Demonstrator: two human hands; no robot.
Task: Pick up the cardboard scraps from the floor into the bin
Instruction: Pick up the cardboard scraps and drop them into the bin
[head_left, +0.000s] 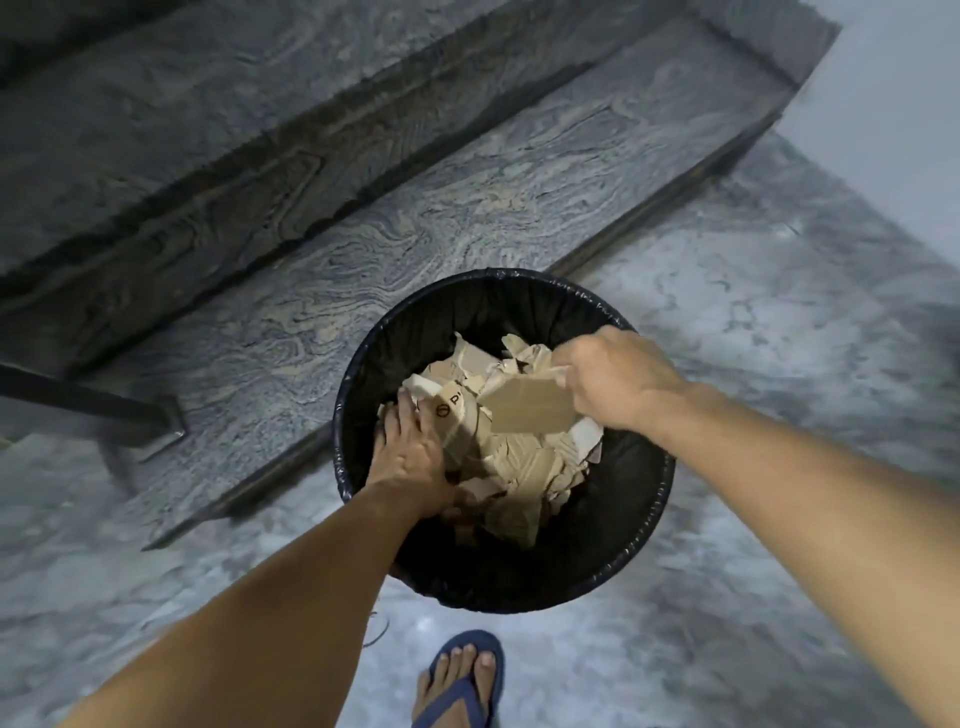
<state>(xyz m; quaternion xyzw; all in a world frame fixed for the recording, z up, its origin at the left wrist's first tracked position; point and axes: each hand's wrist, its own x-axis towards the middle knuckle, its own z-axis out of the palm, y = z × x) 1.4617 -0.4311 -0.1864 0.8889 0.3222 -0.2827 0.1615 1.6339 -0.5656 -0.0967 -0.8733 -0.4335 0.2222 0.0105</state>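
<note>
A round bin (639, 525) lined with a black bag stands on the floor below me. It holds a heap of brown cardboard scraps (511, 467). My left hand (410, 449) lies inside the bin with straight fingers pressing down on the scraps at the left side. My right hand (613, 382) hovers over the bin's right side and pinches a flat brown cardboard piece (530, 408) that hangs above the heap.
Grey marble steps (395, 218) rise just behind and left of the bin. The floor (753, 322) is pale grey marble. A dark metal post base (156, 421) stands at the left. My foot in a blue flip-flop (460, 680) is just in front of the bin.
</note>
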